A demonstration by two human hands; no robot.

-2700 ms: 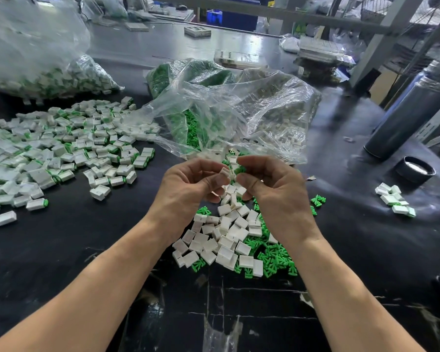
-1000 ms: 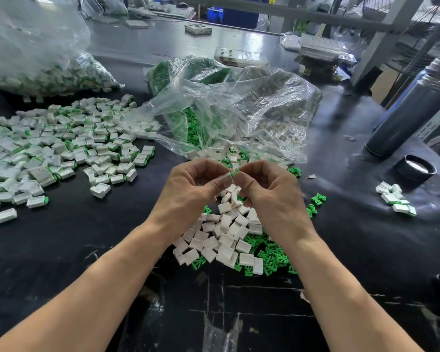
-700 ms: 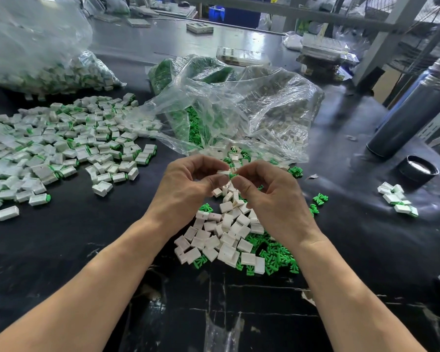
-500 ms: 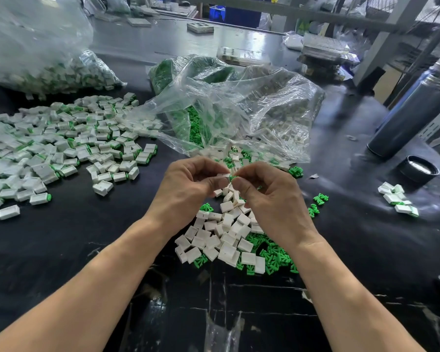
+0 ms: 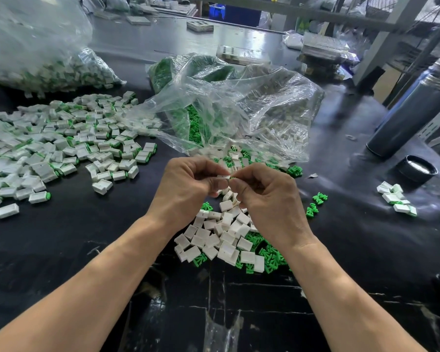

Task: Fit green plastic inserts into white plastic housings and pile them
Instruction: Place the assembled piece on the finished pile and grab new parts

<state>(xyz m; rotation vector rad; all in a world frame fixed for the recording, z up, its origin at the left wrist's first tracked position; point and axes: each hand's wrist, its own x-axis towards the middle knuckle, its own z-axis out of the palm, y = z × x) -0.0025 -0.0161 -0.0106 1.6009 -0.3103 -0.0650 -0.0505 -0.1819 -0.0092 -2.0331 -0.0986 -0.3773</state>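
- The left hand (image 5: 188, 184) is pinching a white housing (image 5: 223, 177) above the surface (image 5: 87, 237).
- The right hand (image 5: 264, 196) is pinching a green insert (image 5: 233, 176) at its mouth.
- Both are looking light, stiff and smooth; gripping by the flat sides seems best.

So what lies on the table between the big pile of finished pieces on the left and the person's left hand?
In the head view, only bare black table lies between the finished pile and the left hand.
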